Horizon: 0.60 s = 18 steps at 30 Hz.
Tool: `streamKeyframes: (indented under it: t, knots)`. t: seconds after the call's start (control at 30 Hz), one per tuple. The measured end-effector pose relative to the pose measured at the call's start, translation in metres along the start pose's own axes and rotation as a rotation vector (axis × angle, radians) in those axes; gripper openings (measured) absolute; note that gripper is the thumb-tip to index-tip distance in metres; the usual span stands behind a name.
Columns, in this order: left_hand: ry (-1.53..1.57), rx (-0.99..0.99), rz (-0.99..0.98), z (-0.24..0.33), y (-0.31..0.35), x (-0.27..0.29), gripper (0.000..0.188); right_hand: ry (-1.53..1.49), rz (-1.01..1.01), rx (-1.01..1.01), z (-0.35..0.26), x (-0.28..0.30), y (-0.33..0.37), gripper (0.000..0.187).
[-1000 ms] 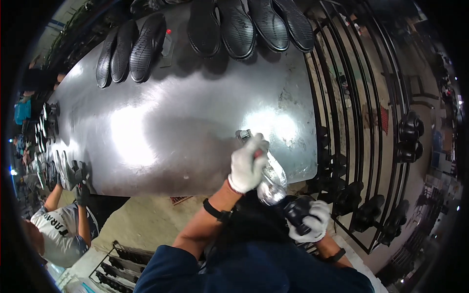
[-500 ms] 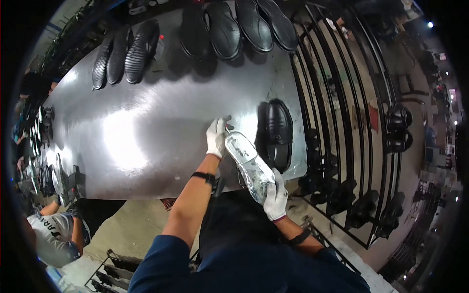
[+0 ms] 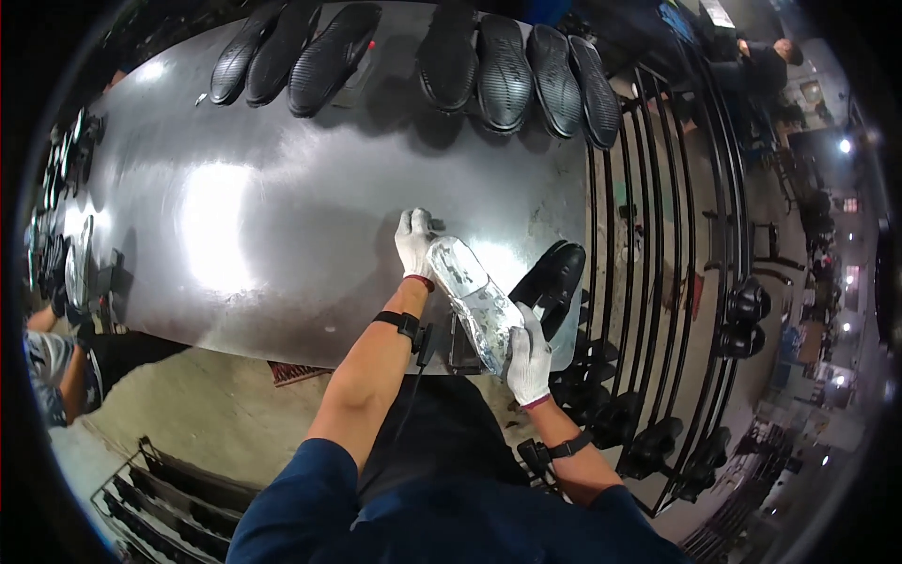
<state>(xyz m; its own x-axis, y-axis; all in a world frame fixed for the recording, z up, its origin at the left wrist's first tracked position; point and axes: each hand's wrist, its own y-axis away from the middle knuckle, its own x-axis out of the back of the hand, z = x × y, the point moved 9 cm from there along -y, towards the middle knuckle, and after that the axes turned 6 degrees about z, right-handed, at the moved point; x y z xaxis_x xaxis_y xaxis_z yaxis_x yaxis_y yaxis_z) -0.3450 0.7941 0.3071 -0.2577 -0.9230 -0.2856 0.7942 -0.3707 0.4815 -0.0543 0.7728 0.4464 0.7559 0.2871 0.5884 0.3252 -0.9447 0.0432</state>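
Observation:
A silvery, foil-like shoe form (image 3: 473, 299) lies lengthwise between my two white-gloved hands over the near edge of a shiny metal table (image 3: 263, 226). My left hand (image 3: 413, 242) grips its far end. My right hand (image 3: 529, 362) holds its near end. A black shoe (image 3: 552, 282) lies on the table just to the right of the silvery form, next to my right hand. A black wristband sits on each forearm.
Several black shoe soles (image 3: 503, 70) lie in a row along the table's far edge. A black metal rack (image 3: 658, 282) with shoes hanging on it runs down the right side. Another person's arm (image 3: 47, 348) shows at the left, and more shoes stand on the table's left end.
The silvery form has swung round with my hands, my right hand sliding lower along it. Only one black shoe now shows beside it, where a pair lay before.

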Motion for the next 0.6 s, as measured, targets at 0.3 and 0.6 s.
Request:
streamKeyframes:
  t: [0.3, 0.6]
  knots:
    - [-0.373, 0.001, -0.301, 0.002, -0.016, 0.014, 0.030, 0.010, -0.032, 0.025, -0.007, -0.005, -0.005, 0.044]
    - [-0.906, -0.211, -0.526, 0.047, -0.013, 0.006, 0.040, 0.555, -0.154, 0.425, -0.125, -0.085, -0.071, 0.101]
